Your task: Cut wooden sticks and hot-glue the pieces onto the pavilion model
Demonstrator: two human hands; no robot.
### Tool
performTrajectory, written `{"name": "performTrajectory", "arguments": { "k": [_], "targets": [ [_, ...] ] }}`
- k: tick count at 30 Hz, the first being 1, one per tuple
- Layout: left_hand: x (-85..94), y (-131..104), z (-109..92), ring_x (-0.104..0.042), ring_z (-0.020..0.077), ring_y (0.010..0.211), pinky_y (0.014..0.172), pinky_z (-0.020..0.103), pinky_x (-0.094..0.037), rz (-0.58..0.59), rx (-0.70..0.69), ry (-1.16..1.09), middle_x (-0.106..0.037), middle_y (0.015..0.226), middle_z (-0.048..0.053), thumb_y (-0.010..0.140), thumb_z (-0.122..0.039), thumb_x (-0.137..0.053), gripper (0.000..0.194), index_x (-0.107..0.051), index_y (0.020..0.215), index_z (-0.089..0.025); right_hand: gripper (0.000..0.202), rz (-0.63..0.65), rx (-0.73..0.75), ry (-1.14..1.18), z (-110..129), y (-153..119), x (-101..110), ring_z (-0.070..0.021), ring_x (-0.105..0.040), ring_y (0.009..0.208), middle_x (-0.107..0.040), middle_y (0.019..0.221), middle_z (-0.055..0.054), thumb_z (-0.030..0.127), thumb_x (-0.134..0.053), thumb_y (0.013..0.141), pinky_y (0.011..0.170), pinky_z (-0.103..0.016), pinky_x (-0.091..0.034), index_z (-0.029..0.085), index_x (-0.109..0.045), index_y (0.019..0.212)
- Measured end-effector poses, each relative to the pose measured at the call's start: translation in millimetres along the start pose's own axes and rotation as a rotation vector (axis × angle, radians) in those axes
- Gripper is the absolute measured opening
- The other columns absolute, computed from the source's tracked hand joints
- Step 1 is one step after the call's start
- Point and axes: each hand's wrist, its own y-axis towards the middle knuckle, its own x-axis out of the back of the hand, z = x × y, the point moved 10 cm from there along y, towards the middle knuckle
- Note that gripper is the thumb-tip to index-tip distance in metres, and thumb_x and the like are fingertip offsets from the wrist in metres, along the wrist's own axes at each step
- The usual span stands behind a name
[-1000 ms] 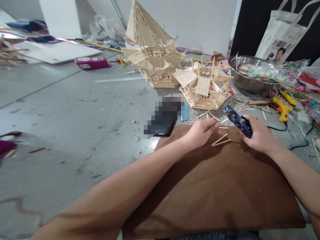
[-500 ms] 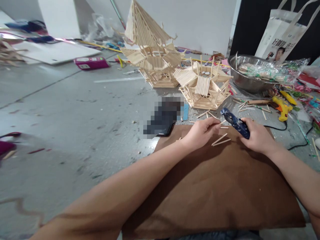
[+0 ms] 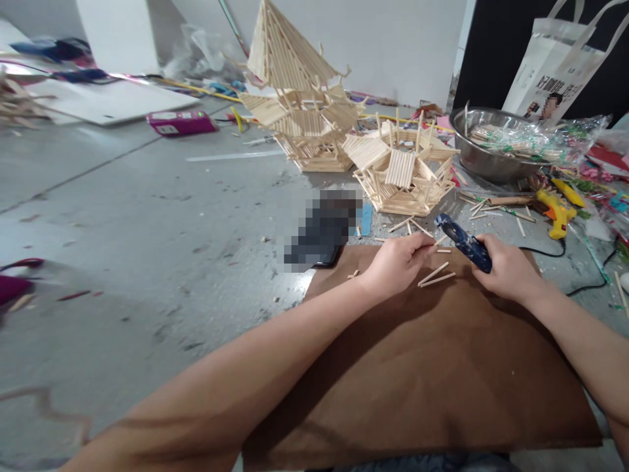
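Above the brown sheet (image 3: 442, 367), my left hand (image 3: 396, 262) pinches a thin wooden stick (image 3: 441, 241) that points up and right. My right hand (image 3: 506, 265) is wrapped round a dark blue tool (image 3: 464, 242), whose whitish-flecked head lies near the stick's tip, apparently apart from it. Two loose sticks (image 3: 436, 275) form a V on the sheet between my hands. Beyond my left hand stands a low stick model (image 3: 403, 170) with slatted panels, and behind it to the left a taller tiered stick tower (image 3: 309, 121) with a pointed roof.
A dark phone (image 3: 319, 236), partly pixelated, lies at the sheet's left corner. At the right are a yellow glue gun (image 3: 555, 213) with a black cable, a metal bowl (image 3: 496, 160) of sticks, and a white bag (image 3: 550, 72). A magenta box (image 3: 181, 123) sits further left.
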Motion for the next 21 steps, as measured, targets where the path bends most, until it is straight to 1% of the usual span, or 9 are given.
{"name": "performTrajectory", "arguments": {
  "k": [7,11,14,18,21],
  "targets": [
    [0.2,0.0,-0.8,-0.044,0.0061,0.050,0.051,0.017,-0.035,0.017,0.032,0.006,-0.053,0.056,-0.003,0.081,-0.021,-0.042,0.017,-0.056,0.075,-0.014,0.036,0.047,-0.047,-0.022,-1.0,-0.3,-3.5,-0.0259,-0.063,0.070,-0.066,0.080,-0.010,0.031,-0.045,0.073,0.061,-0.032,-0.043,0.014,-0.049,0.104],
    [-1.4,0.6,0.3,-0.042,0.0061,0.049,0.051,0.017,-0.034,0.034,0.056,-0.011,-0.049,0.052,-0.004,0.082,-0.023,-0.041,0.019,-0.055,0.074,-0.014,0.033,0.068,-0.063,-0.001,-2.2,-0.4,-6.5,-0.0256,-0.063,0.071,-0.066,0.081,-0.010,0.031,-0.044,0.074,0.062,-0.033,-0.044,0.015,-0.049,0.103],
    [-0.3,0.8,0.2,-0.042,0.0063,0.050,0.051,0.017,-0.034,0.029,0.063,-0.030,-0.048,0.053,-0.004,0.083,-0.024,-0.039,0.019,-0.053,0.075,-0.014,0.038,0.036,-0.050,0.018,-1.0,0.2,-3.1,-0.0258,-0.062,0.077,-0.065,0.089,-0.010,0.030,-0.046,0.073,0.066,-0.034,-0.045,0.016,-0.046,0.109],
    [-0.8,0.8,0.5,-0.040,0.0059,0.049,0.051,0.017,-0.033,0.048,0.072,-0.040,-0.045,0.052,-0.004,0.083,-0.024,-0.037,0.024,-0.047,0.064,-0.015,0.048,-0.001,0.039,0.033,8.2,1.5,2.5,-0.0281,-0.058,0.093,-0.059,0.107,-0.014,0.026,-0.047,0.071,0.073,-0.038,-0.045,0.015,-0.039,0.117],
    [-1.8,0.9,0.1,-0.037,0.0056,0.049,0.050,0.017,-0.032,0.056,0.059,-0.046,-0.041,0.051,-0.004,0.083,-0.022,-0.036,0.026,-0.043,0.059,-0.015,0.049,0.010,0.055,0.036,9.8,2.0,1.6,-0.0285,-0.057,0.094,-0.057,0.108,-0.015,0.025,-0.047,0.070,0.073,-0.039,-0.045,0.015,-0.038,0.117]
  ]
}}
